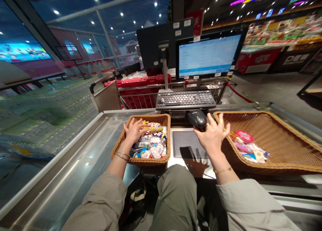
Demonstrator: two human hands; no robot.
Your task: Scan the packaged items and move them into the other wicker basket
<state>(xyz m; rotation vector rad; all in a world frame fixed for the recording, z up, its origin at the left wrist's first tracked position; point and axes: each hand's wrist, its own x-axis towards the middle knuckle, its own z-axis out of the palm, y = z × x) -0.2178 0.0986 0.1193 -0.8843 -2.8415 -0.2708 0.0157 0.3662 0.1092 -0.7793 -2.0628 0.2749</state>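
Observation:
My left hand [134, 132] is over the near-left part of a small wicker basket [168, 138], its fingers stretched out and apart. Its fingertips are beside or touching a long yellow packet [153, 128] on top of the packaged snacks [154, 150] that fill the basket. My right hand [213, 133] hovers above the counter with fingers spread and nothing in it. Close to its fingers is a rounded black device [197, 118], which looks like a handheld scanner. Right of that hand, a larger wicker basket [284, 133] holds a few small packages [249, 149] and a round pink-red item [244, 136].
A keyboard [186, 98] sits behind the scanner-like device, below a lit monitor [208, 55]. A second screen [161, 45] shows its dark back. Between the baskets is a grey flat panel [184, 142]. The metal counter [88, 160] has a raised left edge. Trolleys stand behind.

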